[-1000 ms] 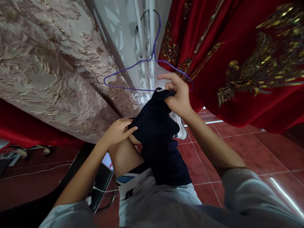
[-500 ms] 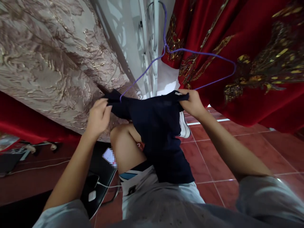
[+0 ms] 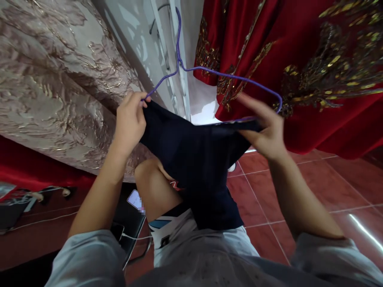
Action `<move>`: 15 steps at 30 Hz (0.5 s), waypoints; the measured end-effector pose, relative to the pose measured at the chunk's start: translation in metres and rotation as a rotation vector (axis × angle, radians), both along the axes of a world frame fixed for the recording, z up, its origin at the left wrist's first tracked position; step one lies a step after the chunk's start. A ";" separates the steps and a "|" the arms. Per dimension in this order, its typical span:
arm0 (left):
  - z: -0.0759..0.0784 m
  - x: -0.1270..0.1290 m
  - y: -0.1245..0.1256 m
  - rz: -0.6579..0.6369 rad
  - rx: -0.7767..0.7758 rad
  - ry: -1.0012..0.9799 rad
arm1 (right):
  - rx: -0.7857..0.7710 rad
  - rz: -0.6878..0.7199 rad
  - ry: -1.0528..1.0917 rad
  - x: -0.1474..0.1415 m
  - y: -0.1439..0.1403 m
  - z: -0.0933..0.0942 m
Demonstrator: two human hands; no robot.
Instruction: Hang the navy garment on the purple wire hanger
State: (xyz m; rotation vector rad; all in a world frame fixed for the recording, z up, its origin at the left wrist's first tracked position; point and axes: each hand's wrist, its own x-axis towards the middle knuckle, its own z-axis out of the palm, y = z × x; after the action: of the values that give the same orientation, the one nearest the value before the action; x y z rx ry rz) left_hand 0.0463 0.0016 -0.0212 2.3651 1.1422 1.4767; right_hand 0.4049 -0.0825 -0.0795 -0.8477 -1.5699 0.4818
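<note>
Red floor tiles (image 3: 314, 183), a brocade drape (image 3: 54, 79) left, a red embroidered cloth (image 3: 314, 59) right. Head view: the purple hanger (image 3: 209, 71) now sits higher, and the dark garment (image 3: 194, 159) is spread wider along its bar than half a second ago. Left hand (image 3: 130, 119) pinches garment and hanger end together; right hand (image 3: 266, 127) grips the other edge, blurred. Garment hangs over the knee (image 3: 149, 175): seating on the hanger looks well along.

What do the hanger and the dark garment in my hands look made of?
The purple hanger looks like thin wire, probably plastic-coated: slim, evenly coloured, bent at the neck. The dark garment looks like soft matte navy fabric, maybe a knit; it drapes and stretches limply between left hand and right hand.
</note>
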 end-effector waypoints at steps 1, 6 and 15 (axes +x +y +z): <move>0.000 0.000 -0.001 -0.004 -0.002 0.010 | 0.083 -0.113 0.036 0.010 0.002 0.003; -0.003 0.003 0.002 -0.025 -0.053 -0.025 | 0.082 -0.421 -0.156 0.043 0.017 0.028; 0.004 -0.035 0.024 0.179 0.215 0.086 | -0.485 0.071 0.346 0.034 0.037 0.044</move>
State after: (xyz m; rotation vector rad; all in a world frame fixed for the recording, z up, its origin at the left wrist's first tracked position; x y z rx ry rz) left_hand 0.0113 0.0258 -0.0171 2.5472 1.3067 1.6449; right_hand 0.4386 -0.0454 -0.0351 -1.0087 -1.1798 1.0311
